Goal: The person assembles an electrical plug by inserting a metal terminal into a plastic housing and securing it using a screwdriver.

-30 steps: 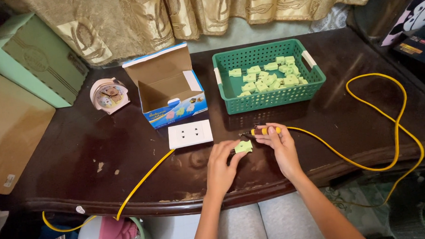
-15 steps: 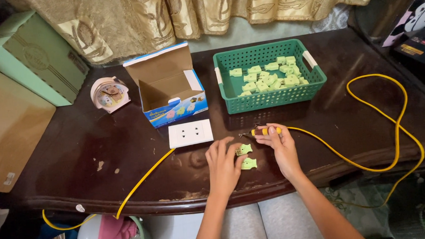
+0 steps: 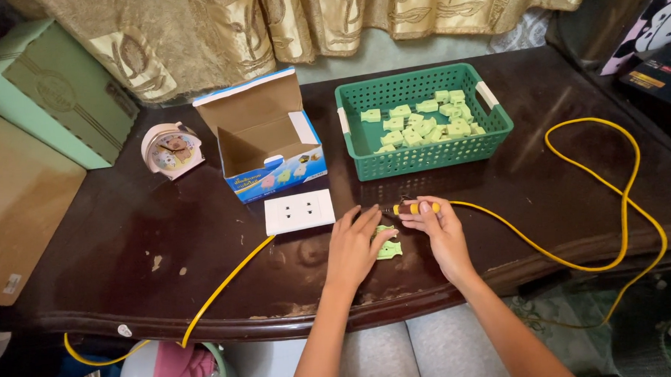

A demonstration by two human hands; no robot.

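Observation:
My left hand (image 3: 354,245) rests on the dark wooden table (image 3: 127,250) with its fingers on small light-green plastic plug parts (image 3: 388,248). My right hand (image 3: 441,230) is closed around a small yellow-handled screwdriver (image 3: 418,207), whose tip points left above those parts. A yellow cable (image 3: 622,198) runs from under my hands, looping off to the right and trailing left past the table's front edge. A white wall socket plate (image 3: 299,211) lies just left of my left hand.
A green plastic basket (image 3: 499,125) holding several more green plug parts stands behind my hands. An open blue-and-white cardboard box (image 3: 269,138), a small pink alarm clock (image 3: 171,150), a mint-green box (image 3: 52,91) and a brown carton (image 3: 12,218) sit to the left. Curtains hang behind.
The green plug has come apart into two pieces under my left hand, one piece now lying nearer the table's front edge. My right hand has kept the screwdriver in place.

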